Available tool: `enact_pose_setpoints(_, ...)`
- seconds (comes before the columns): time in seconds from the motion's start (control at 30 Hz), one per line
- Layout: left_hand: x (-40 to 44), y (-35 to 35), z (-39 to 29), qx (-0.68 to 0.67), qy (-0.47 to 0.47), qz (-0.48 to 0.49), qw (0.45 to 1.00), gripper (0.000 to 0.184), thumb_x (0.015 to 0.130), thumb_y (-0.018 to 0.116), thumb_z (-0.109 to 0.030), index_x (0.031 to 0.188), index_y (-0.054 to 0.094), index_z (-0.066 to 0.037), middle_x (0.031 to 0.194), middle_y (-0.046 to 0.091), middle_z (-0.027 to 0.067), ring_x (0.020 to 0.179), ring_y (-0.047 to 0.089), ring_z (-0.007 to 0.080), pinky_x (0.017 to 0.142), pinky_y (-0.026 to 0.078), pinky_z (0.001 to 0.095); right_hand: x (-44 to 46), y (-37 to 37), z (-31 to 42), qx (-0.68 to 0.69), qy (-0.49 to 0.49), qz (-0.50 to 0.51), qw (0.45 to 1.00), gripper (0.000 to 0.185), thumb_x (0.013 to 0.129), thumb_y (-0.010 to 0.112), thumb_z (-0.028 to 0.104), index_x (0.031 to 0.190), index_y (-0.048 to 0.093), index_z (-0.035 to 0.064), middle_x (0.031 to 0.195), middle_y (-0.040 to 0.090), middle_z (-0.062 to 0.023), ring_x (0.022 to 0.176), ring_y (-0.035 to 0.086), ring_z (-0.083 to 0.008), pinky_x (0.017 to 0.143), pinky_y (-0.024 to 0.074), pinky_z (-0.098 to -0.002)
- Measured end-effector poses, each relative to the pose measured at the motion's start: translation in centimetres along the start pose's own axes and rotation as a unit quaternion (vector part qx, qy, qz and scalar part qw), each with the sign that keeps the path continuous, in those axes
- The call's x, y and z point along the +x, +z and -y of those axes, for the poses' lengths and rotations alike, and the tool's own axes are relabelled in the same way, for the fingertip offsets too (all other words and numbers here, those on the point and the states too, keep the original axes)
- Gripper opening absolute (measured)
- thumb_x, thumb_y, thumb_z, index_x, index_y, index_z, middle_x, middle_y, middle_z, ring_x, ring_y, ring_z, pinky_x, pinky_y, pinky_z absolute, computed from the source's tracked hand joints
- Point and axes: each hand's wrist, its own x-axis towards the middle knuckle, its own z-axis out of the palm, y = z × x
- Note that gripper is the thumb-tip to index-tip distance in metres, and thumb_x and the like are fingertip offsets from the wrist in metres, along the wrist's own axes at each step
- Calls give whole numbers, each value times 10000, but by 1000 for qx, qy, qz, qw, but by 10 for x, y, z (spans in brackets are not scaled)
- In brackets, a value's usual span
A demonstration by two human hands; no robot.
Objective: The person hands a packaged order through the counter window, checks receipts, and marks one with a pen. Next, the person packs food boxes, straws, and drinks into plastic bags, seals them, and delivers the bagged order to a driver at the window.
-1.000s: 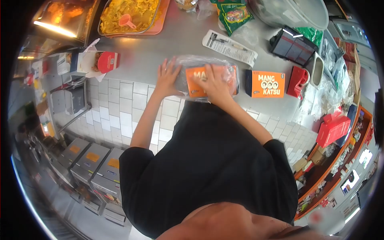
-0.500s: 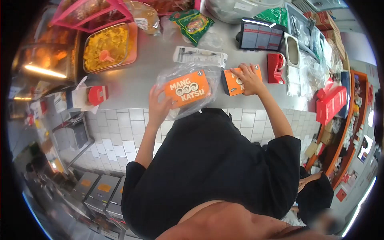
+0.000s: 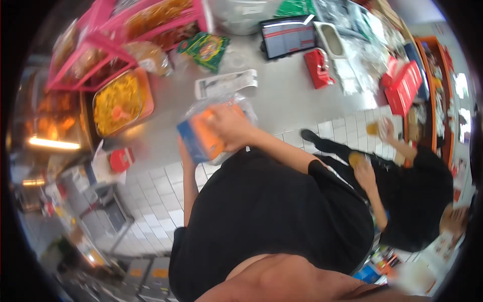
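Orange box (image 3: 204, 134) under right hand (image 3: 229, 126), which clamps it; left hand (image 3: 185, 155) mostly hidden behind box, grip unclear.

1 held orange box (image 3: 203, 130), 1 tablet (image 3: 288, 38), 1 printed slip (image 3: 226, 84), 1 pink scoop (image 3: 119, 114), 2 cups (image 3: 373, 129).

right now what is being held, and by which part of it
The right hand holds the orange-and-blue rectangular cardboard box by its orange face, away from the blue side. The left hand is mostly hidden by it; its hold cannot be told.
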Motion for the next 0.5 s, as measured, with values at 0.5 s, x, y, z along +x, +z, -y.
enact_pose_setpoints(0.5, 14, -4, 32, 134, -17, -46, 990, 716, 732, 639, -85, 1382, 341, -66, 1182, 524, 180, 979, 551, 256, 824, 461, 318, 68, 155, 33, -261, -108, 334, 899, 174, 691, 618, 154, 822, 684, 62, 916, 640, -127, 811, 611, -242, 702, 450, -409)
